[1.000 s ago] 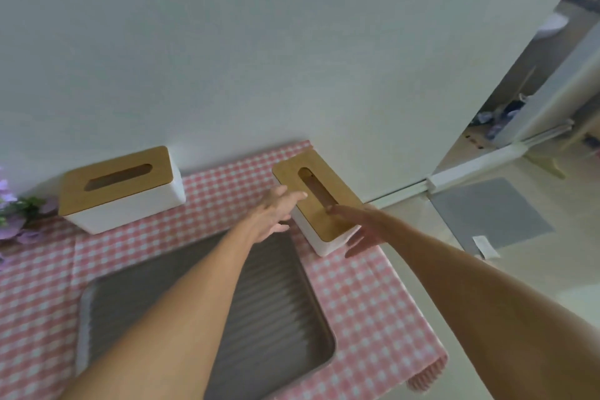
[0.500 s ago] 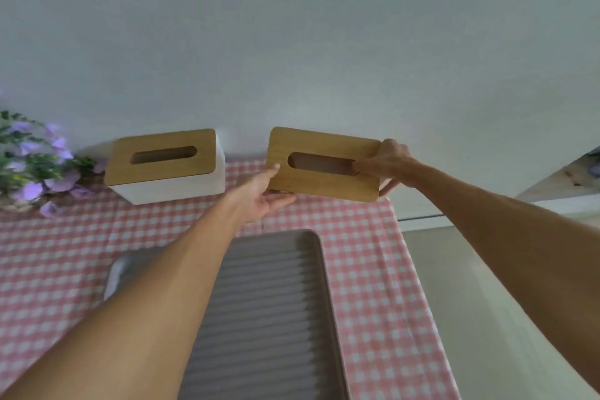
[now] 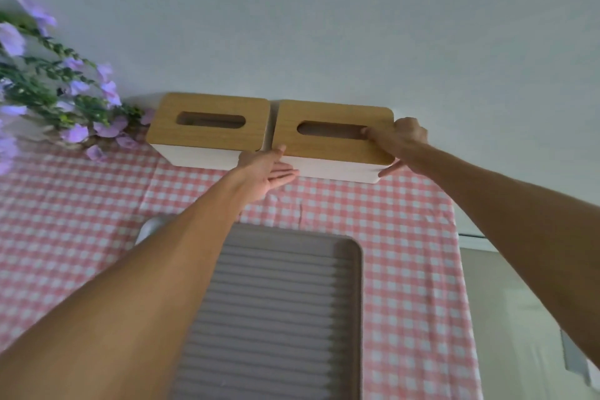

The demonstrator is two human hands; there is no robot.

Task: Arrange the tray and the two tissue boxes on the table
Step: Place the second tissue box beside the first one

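Note:
Two white tissue boxes with wooden slotted lids stand side by side against the wall at the back of the table. The left tissue box (image 3: 207, 127) is untouched. The right tissue box (image 3: 328, 146) rests on the cloth with both my hands on it: my right hand (image 3: 401, 140) grips its right end, fingers on the lid, and my left hand (image 3: 268, 169) lies flat against its front left corner. The grey ribbed tray (image 3: 282, 308) lies nearer to me, partly hidden under my left forearm.
A pink and white checked cloth (image 3: 406, 253) covers the table. Purple flowers with green leaves (image 3: 65, 97) crowd the back left corner beside the left box. The table's right edge drops to a pale floor (image 3: 519, 318). The white wall runs right behind the boxes.
The right tissue box has gone from lifted and turned to set down next to the left box, against the wall. Both hands travelled left with it.

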